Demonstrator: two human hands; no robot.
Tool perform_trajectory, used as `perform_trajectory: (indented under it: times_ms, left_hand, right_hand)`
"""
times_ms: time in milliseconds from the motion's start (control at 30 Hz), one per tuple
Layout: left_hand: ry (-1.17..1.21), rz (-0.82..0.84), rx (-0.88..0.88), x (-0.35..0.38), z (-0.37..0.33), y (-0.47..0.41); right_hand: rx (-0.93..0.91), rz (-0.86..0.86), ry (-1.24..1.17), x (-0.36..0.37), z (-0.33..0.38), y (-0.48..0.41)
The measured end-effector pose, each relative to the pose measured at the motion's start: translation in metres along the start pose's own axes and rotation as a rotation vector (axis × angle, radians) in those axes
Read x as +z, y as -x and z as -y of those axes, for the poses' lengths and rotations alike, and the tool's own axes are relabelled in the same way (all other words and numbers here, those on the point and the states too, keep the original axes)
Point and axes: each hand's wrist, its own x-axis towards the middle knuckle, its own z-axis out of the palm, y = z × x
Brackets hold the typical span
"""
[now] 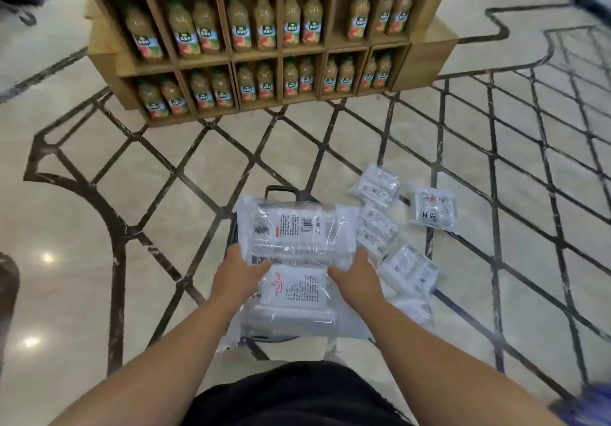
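The marble floor (99, 227) is filling most of the view. A wooden display shelf (254, 56) is standing at the top, its upper tier cut off by the frame edge. Its juice bottles (264, 25) are appearing blurred, with unreadable labels. A clear wrapped pack (297, 230) is lying over a second pack (294, 293). Both are covering a black basket (284, 190), which is showing only a handle and rim fragments. The left hand (236, 273) and right hand (357, 276), set apart, are gripping the clear wrapped pack's near edge, fingertips partly hidden under film. Several small packets (433, 210) are lying on the floor just right of the basket.
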Motion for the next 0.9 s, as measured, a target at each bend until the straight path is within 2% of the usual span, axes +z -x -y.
perform_trajectory:
  times_ms: [200, 433, 667, 800, 900]
  left_hand:
    - [-0.033, 0.103, -0.028, -0.053, 0.037, -0.044]
    - [0.084, 0.177, -0.157, -0.042, 0.047, -0.072]
    - [0.105, 0.149, -0.323, 0.012, 0.069, -0.118]
    - [0.167, 0.118, -0.420, 0.075, 0.092, -0.172]
    - [0.180, 0.085, -0.417, 0.131, 0.126, -0.225]
  right_hand:
    - [0.179, 0.037, 0.077, 0.066, 0.039, 0.007]
    - [0.259, 0.037, 0.098, 0.091, 0.040, -0.022]
    - [0.266, 0.124, 0.068, 0.112, 0.009, -0.095]
    - [0.260, 0.123, 0.139, 0.153, -0.033, -0.170]
    - [0.296, 0.102, 0.191, 0.198, -0.073, -0.228]
